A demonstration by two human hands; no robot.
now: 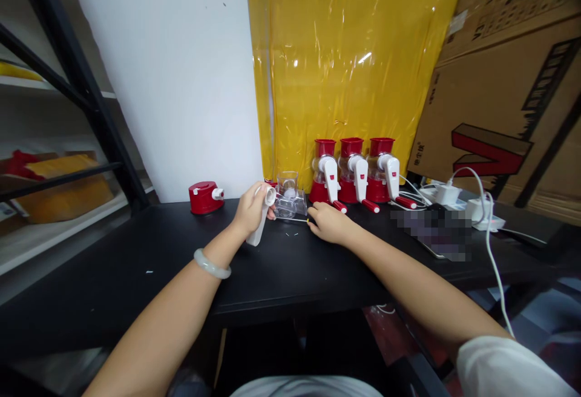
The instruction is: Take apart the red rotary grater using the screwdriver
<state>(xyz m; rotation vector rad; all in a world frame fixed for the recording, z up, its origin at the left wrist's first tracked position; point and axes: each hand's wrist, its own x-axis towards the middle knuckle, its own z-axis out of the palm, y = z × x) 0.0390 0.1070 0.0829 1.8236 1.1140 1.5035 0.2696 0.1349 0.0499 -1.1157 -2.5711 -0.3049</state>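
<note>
My left hand [249,208] is closed around a white plastic crank arm [258,232] with a round socket at its top end. My right hand [330,223] rests low over the table with its fingers curled at the yellow end of a thin, pale rod [293,220], perhaps a screwdriver; its grip end is hidden. Between the two hands stands a clear plastic grater body [297,201], partly behind the left hand. Further left, apart from both hands, sits a round red base [205,198] with a white spout-like piece on its side.
Three assembled red-and-white rotary graters [353,173] stand in a row at the back. White chargers and cables [482,209] and a blurred-out dark item [433,233] lie on the right of the black table [181,252]. A large cardboard box [499,112] leans behind them.
</note>
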